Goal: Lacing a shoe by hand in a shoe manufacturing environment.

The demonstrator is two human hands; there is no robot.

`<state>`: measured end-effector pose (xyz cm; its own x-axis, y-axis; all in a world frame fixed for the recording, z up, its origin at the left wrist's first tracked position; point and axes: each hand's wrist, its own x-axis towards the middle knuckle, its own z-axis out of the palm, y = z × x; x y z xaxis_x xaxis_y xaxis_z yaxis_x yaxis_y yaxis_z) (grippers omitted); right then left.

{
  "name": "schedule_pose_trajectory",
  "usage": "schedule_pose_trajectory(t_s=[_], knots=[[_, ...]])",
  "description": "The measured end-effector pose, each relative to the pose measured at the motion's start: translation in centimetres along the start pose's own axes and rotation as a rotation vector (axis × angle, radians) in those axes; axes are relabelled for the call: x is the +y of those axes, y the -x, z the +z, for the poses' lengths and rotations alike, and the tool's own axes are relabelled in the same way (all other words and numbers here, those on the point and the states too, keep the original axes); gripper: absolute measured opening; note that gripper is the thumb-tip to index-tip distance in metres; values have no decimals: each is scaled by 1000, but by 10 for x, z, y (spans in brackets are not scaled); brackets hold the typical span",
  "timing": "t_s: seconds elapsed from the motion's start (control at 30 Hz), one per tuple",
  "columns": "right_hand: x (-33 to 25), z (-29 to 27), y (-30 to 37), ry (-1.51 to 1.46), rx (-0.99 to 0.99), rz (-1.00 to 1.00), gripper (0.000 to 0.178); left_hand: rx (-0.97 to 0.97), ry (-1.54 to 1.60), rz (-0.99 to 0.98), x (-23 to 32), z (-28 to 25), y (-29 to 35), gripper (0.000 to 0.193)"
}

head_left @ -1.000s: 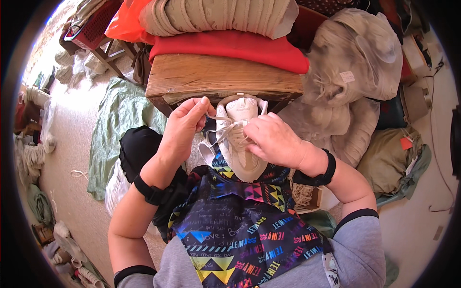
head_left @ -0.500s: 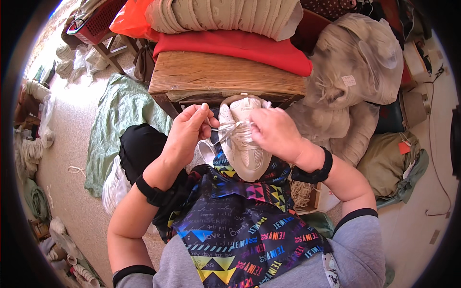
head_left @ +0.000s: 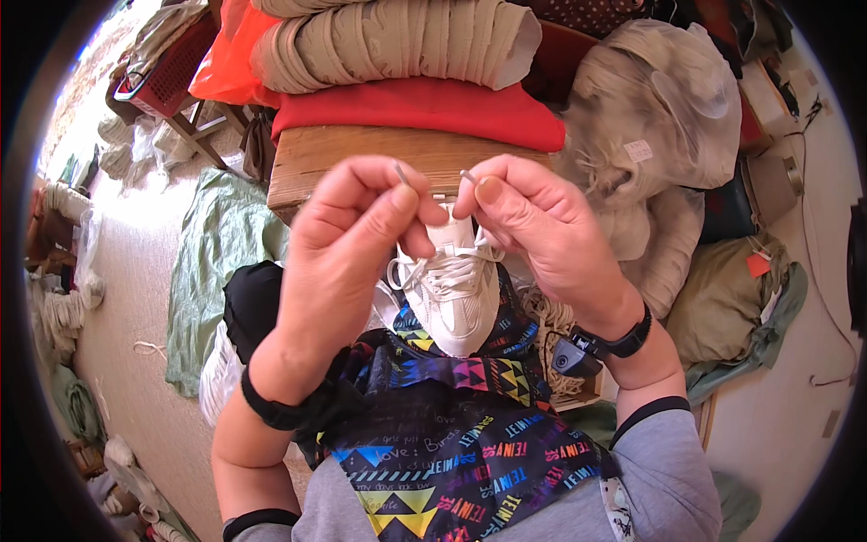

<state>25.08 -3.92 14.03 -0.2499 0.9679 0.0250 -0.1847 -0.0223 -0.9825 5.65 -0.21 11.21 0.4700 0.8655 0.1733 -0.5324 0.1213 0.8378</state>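
A pale cream sneaker rests on my lap with its toe toward me, on a dark apron with bright prints. White shoelaces cross its front in rows. My left hand, raised above the left side of the shoe, pinches one lace end, whose tip sticks up past the thumb. Opposite it, my right hand pinches the other lace end between thumb and forefinger. The two tips are held a short way apart at about the same height. My fingers partly hide the shoe's collar and tongue.
Ahead stands a wooden table bearing a red cloth and stacked beige shoe pieces. Clear bags of pale material are piled to the right. A green sheet lies on the left floor, near a black bundle.
Both hands have risen from the shoe, now holding up the lace ends. My right hand has left the laced front. The shoe sits slightly lower in view.
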Motion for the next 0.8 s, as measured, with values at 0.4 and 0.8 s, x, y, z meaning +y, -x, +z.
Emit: schedule_pose_trajectory(t_s=[0.4,0.8], knots=[[0,7,-19,116,-148,-43,26,-202,-232,-298,-30,-38,-26,22],[-1,-48,-38,144,285,-369,21,137,217,-312,-63,-67,-23,12]])
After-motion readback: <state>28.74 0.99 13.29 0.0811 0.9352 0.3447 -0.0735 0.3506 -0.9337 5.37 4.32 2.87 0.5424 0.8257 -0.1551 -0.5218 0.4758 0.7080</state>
